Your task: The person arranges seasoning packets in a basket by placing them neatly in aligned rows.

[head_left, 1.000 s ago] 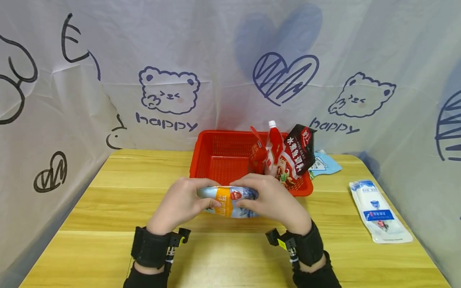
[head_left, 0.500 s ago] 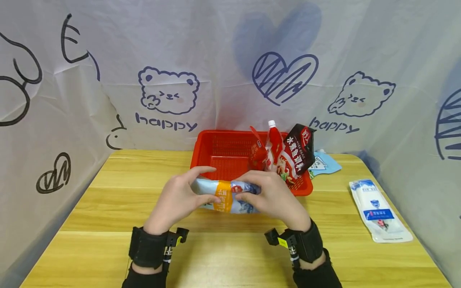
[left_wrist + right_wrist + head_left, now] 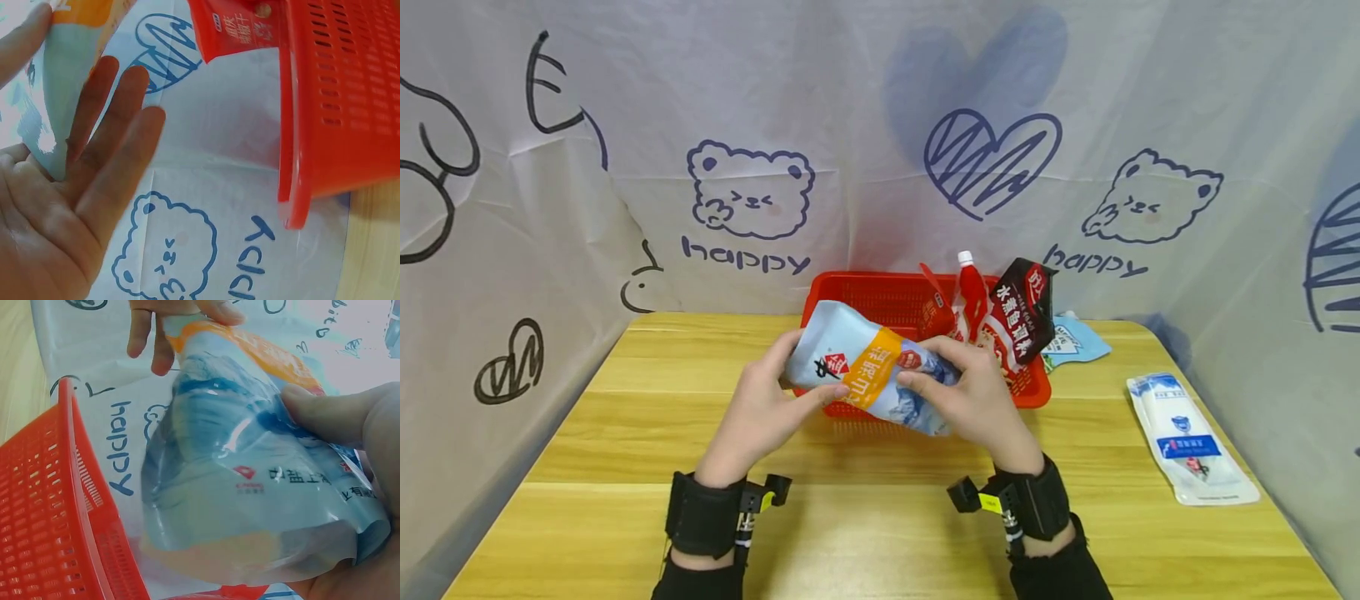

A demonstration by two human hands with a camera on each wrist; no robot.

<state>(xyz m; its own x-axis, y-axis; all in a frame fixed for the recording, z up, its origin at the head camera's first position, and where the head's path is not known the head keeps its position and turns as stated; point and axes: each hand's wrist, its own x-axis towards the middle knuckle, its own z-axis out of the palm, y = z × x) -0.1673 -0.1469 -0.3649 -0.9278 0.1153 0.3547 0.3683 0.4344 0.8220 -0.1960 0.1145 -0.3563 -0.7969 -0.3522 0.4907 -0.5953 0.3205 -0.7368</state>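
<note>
A pale blue and orange bag of salt (image 3: 868, 367) is tilted in the air in front of and over the red basket (image 3: 887, 307). My right hand (image 3: 973, 396) grips its lower right end, thumb on the printed front. At the left end my left hand (image 3: 767, 404) holds it between thumb and fingers. From the left wrist, the other fingers (image 3: 119, 147) appear extended and spread behind the bag. The right wrist view shows the bag's crinkled lower end (image 3: 219, 469) against the right thumb (image 3: 331, 415); most right fingers are hidden.
The basket's right side holds a red packet (image 3: 935, 315), a red spouted pouch (image 3: 973, 296) with white cap and a black-and-red seasoning bag (image 3: 1026, 308). Behind it lies a light blue pouch (image 3: 1081, 340). A white-and-blue bag (image 3: 1191, 446) lies on the table's right.
The bag has risen and tipped its front toward the head camera, with its left end now higher. My left hand opened briefly, then took hold lower on the bag's left side.
</note>
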